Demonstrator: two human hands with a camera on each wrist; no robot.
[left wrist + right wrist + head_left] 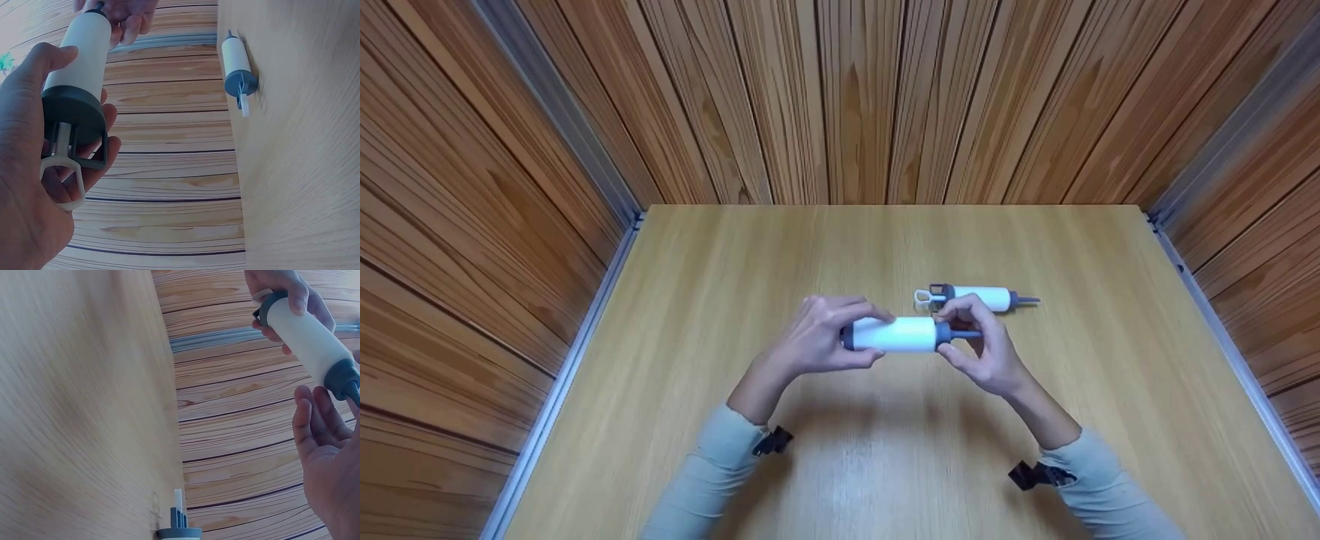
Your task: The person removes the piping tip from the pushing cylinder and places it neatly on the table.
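Observation:
A balloon pump (898,334) with a white barrel, dark grey end caps and a thin grey nozzle is held sideways above the table. My left hand (829,337) grips its barrel near the handle end, thumb on one side and fingers on the other. In the left wrist view the white ring handle (63,206) sits close to the grey frame by the palm. My right hand (988,352) pinches the grey nozzle cap (341,377) between thumb and fingers. Behind the hands, a second similar pump (981,298) lies on the table, its nozzle pointing right.
The light wood table (697,262) has metal rails (611,277) along its sides. Wood-plank walls (855,97) rise at the back and both sides. Each sleeve cuff carries a small black device (772,441).

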